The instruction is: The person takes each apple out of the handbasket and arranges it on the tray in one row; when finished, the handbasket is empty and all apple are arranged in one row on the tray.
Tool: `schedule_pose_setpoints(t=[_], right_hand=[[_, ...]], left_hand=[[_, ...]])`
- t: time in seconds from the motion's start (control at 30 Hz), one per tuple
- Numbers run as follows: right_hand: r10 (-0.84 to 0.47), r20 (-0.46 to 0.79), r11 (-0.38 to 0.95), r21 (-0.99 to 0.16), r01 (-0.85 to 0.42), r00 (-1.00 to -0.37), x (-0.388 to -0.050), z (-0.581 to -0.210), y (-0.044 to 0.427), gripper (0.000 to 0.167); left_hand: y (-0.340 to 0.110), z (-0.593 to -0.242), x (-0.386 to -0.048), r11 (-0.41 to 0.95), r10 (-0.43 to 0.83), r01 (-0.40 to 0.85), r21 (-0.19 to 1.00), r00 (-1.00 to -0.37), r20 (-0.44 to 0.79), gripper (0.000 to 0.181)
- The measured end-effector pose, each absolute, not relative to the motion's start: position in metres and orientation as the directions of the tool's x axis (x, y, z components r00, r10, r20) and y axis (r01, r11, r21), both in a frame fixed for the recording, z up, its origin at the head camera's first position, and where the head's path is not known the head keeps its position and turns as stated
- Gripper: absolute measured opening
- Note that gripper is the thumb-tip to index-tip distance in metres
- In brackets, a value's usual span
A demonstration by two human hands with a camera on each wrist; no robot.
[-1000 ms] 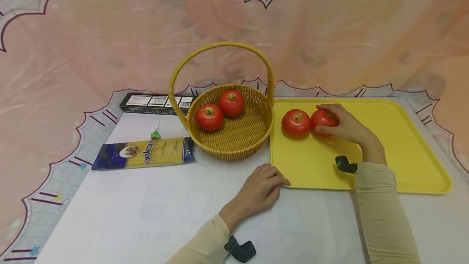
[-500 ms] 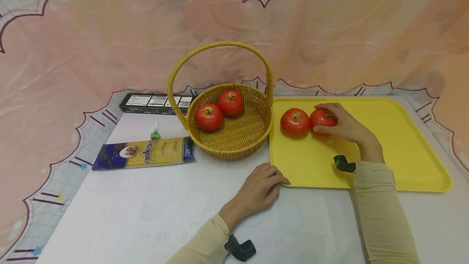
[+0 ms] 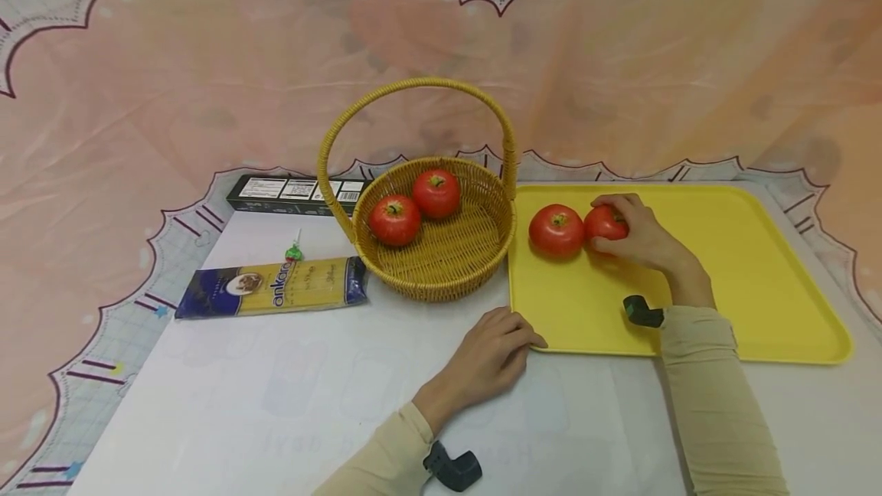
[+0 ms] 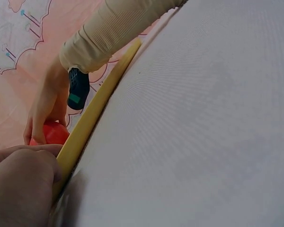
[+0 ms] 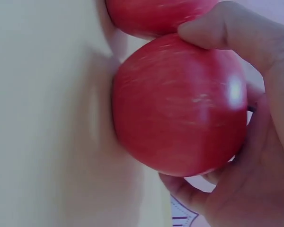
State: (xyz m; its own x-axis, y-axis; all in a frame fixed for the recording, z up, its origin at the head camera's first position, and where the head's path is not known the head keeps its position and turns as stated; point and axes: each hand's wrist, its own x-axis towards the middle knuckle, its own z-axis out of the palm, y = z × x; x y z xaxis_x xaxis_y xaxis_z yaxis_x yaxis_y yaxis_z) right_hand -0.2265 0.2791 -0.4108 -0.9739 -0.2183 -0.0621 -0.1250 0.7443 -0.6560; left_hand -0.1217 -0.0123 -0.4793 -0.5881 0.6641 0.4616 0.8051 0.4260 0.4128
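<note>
My right hand (image 3: 642,236) grips a red apple (image 5: 180,111) on the yellow tray (image 3: 579,312), thumb on one side and fingers on the other. A second apple (image 3: 556,230) sits right beside it to the left, touching it or nearly so. In the right wrist view the gripped apple appears to rest on the tray surface. My left hand (image 3: 485,354) rests at the tray's near left corner, fingers touching the rim; its thumb's hold is hard to make out. Two more apples (image 3: 395,220) lie in the left and back part of the wicker basket (image 3: 441,282).
The basket's tall handle (image 3: 416,84) arches over it, close to the tray's left edge. Farther left are a pasta packet (image 3: 272,287), a green-wrapped lollipop (image 3: 293,252) and a dark flat box (image 3: 296,195). A patterned cloth (image 3: 441,44) hangs behind the table.
My right hand and wrist have shifted slightly left around the apple, covering more of its right side. The left hand, tray and basket stay where they were.
</note>
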Motion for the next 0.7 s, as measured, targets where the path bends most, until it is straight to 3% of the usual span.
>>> schedule_pose_setpoints(t=[0.33,0.7], right_hand=[[-0.220,-0.051,0.740,-0.659,-0.132,-0.974,-0.226,-0.406,0.281,0.065],[-0.217,0.259,0.597,-0.728,-0.338,-0.941,-0.229,-0.397,0.269,0.046]], left_hand=[[-0.012,-0.480,-0.123,0.413,0.671,0.829,0.377,-0.557,0.489,0.026],[-0.013,-0.481,-0.123,0.425,0.669,0.818,0.388,-0.573,0.474,0.025]])
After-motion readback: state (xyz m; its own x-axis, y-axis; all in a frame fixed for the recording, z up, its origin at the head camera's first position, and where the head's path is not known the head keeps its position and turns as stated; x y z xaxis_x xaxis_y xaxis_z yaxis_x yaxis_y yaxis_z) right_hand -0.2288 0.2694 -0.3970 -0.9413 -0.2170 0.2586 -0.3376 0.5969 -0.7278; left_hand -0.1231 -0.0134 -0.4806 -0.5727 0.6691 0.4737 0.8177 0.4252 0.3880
